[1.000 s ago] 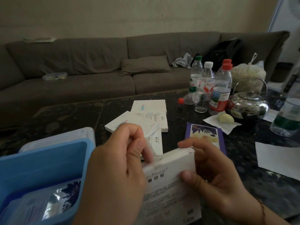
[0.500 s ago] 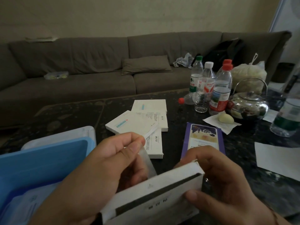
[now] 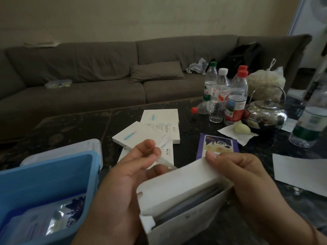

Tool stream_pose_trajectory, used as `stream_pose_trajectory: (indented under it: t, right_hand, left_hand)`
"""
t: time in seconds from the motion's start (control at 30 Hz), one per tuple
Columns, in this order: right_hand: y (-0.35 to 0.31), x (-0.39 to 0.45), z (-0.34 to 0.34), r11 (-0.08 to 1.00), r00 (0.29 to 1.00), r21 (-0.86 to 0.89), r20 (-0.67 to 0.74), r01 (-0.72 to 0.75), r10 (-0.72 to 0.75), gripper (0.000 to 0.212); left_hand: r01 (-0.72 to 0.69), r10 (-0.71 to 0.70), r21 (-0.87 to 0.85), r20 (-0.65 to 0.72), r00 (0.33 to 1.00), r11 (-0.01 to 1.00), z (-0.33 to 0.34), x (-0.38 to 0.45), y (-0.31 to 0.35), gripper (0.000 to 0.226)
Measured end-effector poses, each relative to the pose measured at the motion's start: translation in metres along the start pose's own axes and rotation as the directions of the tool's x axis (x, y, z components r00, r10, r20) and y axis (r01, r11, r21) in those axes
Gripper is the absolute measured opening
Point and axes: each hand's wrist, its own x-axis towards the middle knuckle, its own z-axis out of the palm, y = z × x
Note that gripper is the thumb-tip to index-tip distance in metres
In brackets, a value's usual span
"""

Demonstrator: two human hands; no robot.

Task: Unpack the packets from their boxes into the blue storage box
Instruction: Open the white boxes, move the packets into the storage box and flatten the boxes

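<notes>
In both hands, flat cardboard box (image 3: 182,197)

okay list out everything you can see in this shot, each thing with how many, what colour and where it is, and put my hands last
Open white cardboard box: one, white, held in front, grey packets visible inside.
Blue plastic storage box: one, blue, near left, shiny packets inside.
Flat white boxes: about four, white, piled mid-table.
Purple packet: one, purple, on the table beyond the right hand.
Clear plastic bottles: four upright, one lying, one more at far right.
Steel kettle: one, silver, right of the bottles.
White paper sheet: one, right edge.
Grey sofa: one, behind the table.
Left hand: pinches a clear strip.
Right hand: holds the open box.
</notes>
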Motion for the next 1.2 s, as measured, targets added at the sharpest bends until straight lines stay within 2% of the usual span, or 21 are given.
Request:
stream_pose_trajectory:
  t: [0.07,0.13,0.2,0.23,0.27,0.3,0.37,0.4,0.47,0.53,0.63,0.73,0.83,0.93,1.0,1.07,1.13,1.2]
  right_hand:
    - [-0.001,-0.001,-0.001,0.990,0.997,0.129,-0.047,-0.058,0.064,0.083]
    - [0.000,0.001,-0.005,0.954,0.985,0.285,-0.115,-0.093,0.130,0.068]
    - [0.000,0.006,-0.011,0.930,0.966,0.365,-0.228,-0.033,0.124,0.045]
    - [-0.001,0.007,-0.012,0.933,0.955,0.358,-0.284,0.022,0.086,0.034]
    - [-0.002,0.006,-0.009,0.936,0.946,0.344,-0.322,0.075,0.042,0.030]
    - [0.000,0.005,-0.005,0.940,0.942,0.321,-0.337,0.119,-0.005,0.032]
    - [0.008,0.000,0.007,0.967,0.940,0.201,-0.332,0.158,-0.084,0.049]
    - [0.013,-0.004,0.013,0.977,0.943,0.136,-0.314,0.161,-0.112,0.056]
    - [0.023,-0.009,0.021,0.973,0.944,0.062,-0.264,0.222,-0.198,0.042]
    - [0.028,-0.016,0.026,0.967,0.956,0.041,-0.170,0.250,-0.240,0.030]
    - [0.037,-0.026,0.036,0.961,0.963,0.079,-0.072,0.267,-0.261,0.022]
    - [0.049,-0.033,0.046,0.925,0.924,-0.031,-0.043,0.380,-0.381,0.028]
    - [0.061,-0.038,0.053,0.885,0.894,-0.132,0.024,0.447,-0.448,0.028]
    - [0.072,-0.045,0.059,0.853,0.878,-0.210,0.132,0.479,-0.460,0.038]
    - [0.080,-0.050,0.064,0.830,0.865,-0.250,0.192,0.499,-0.463,0.038]
    - [0.087,-0.054,0.068,0.806,0.855,-0.290,0.232,0.517,-0.465,0.036]
    - [0.090,-0.055,0.069,0.782,0.850,-0.336,0.248,0.526,-0.465,0.037]
    - [0.089,-0.055,0.068,0.779,0.850,-0.341,0.243,0.527,-0.468,0.039]
  left_hand:
    - [-0.108,0.107,-0.025,-0.046,0.993,0.994,0.001,0.001,-0.003,0.025]
    - [-0.337,0.340,0.053,-0.071,0.938,0.940,0.001,0.001,-0.004,0.018]
    - [-0.622,0.650,0.268,-0.020,0.760,0.736,0.000,0.000,-0.005,0.018]
    - [-0.711,0.735,0.335,0.075,0.674,0.618,0.000,-0.004,-0.007,0.017]
    - [-0.755,0.753,0.334,0.166,0.637,0.565,0.000,-0.007,-0.011,0.012]
    - [-0.735,0.699,0.323,0.243,0.673,0.596,0.002,-0.009,-0.016,0.010]
    - [-0.583,0.454,0.421,0.372,0.809,0.694,0.005,-0.008,-0.027,0.014]
    - [-0.503,0.351,0.490,0.372,0.859,0.712,0.007,-0.006,-0.033,0.016]
    - [-0.408,0.300,0.521,0.282,0.911,0.750,0.003,0.000,-0.038,0.011]
    - [-0.387,0.314,0.548,0.226,0.922,0.742,-0.004,0.001,-0.037,0.016]
    - [-0.358,0.280,0.625,0.224,0.933,0.693,-0.019,-0.004,-0.036,0.022]
    - [-0.273,0.200,0.701,0.187,0.962,0.659,-0.037,-0.006,-0.039,0.019]
    - [-0.080,0.079,0.685,0.033,0.996,0.724,-0.053,-0.011,-0.043,0.020]
    - [0.102,-0.041,0.587,-0.117,0.992,0.803,-0.062,-0.016,-0.048,0.023]
    - [0.111,-0.015,0.598,-0.164,0.986,0.793,-0.065,-0.019,-0.053,0.020]
    - [0.092,0.031,0.664,-0.171,0.985,0.742,-0.068,-0.021,-0.056,0.022]
    - [0.088,0.017,0.703,-0.142,0.990,0.706,-0.073,-0.021,-0.056,0.026]
    - [0.082,-0.021,0.720,-0.092,0.995,0.689,-0.077,-0.021,-0.055,0.022]
